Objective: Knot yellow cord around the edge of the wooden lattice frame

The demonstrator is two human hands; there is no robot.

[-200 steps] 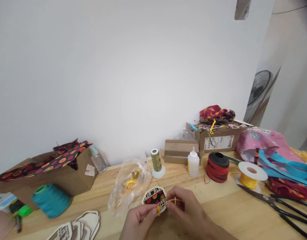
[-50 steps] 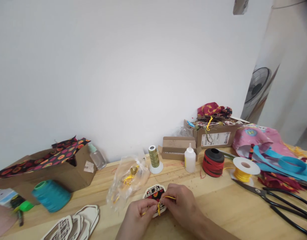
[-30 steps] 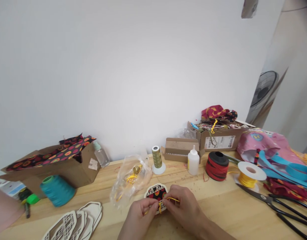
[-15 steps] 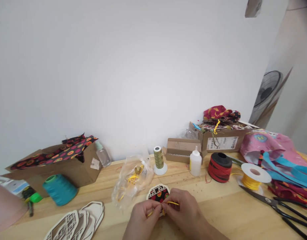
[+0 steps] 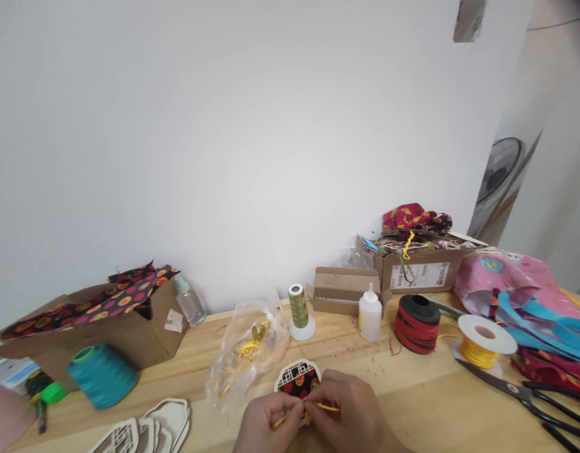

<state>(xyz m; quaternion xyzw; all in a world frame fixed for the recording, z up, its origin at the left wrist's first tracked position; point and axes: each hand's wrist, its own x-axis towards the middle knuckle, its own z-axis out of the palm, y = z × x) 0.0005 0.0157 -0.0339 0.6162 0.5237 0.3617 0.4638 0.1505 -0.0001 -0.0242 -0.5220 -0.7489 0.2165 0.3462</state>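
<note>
My left hand and my right hand meet at the bottom centre, fingertips pinched together on a thin yellow cord. One end of the cord sticks out to the right between the right fingers, and a short piece shows by the left fingers. Right behind the fingertips lies a pale wooden fretwork piece with dark, fruit-patterned fabric in it; its lower part is hidden by my hands.
A plastic bag, an olive thread spool and a glue bottle stand behind. Scissors and a yellow cord spool are right; wooden pieces and a teal cone left.
The view has shifted slightly, so the table items sit a little lower. Both hands still pinch the yellow cord, with hardly any movement of the fingers.
</note>
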